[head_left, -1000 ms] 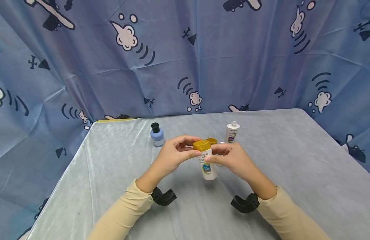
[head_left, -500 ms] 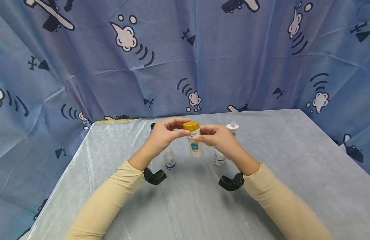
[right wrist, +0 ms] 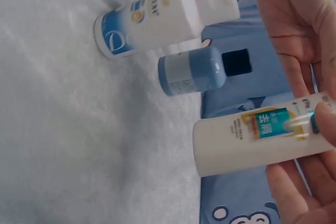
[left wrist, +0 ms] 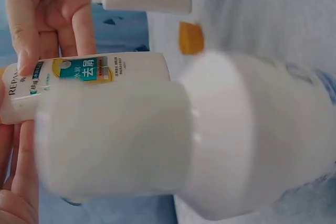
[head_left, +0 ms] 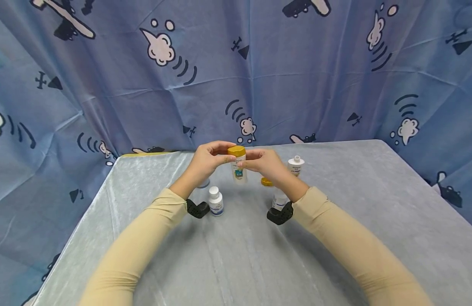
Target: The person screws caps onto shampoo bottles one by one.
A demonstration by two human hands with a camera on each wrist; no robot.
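Both hands hold a white shampoo bottle (head_left: pixel 239 172) with a golden-yellow cap, upright over the far middle of the table. My left hand (head_left: pixel 205 161) grips it near the cap from the left. From the right, my right hand (head_left: pixel 267 165) holds the upper body, its thumb across the front below the cap. In the left wrist view the shampoo bottle (left wrist: pixel 136 66) shows a teal label; its cap is mostly out of frame. The right wrist view shows the bottle's base (right wrist: pixel 202 148) too. Whether the base touches the table cannot be told.
A white Dove bottle (head_left: pixel 215 203) stands near my left wrist. Behind my left hand is a blue bottle (right wrist: pixel 194 71) with a black cap. Near my right wrist are a loose golden-yellow cap (head_left: pixel 266 182), another white bottle (head_left: pixel 279 199) and an uncapped white bottle (head_left: pixel 296 163).
Both hands have carried the shampoo bottle away from me and slightly left, keeping their hold. The white Dove bottle by my left wrist has come into fuller view.
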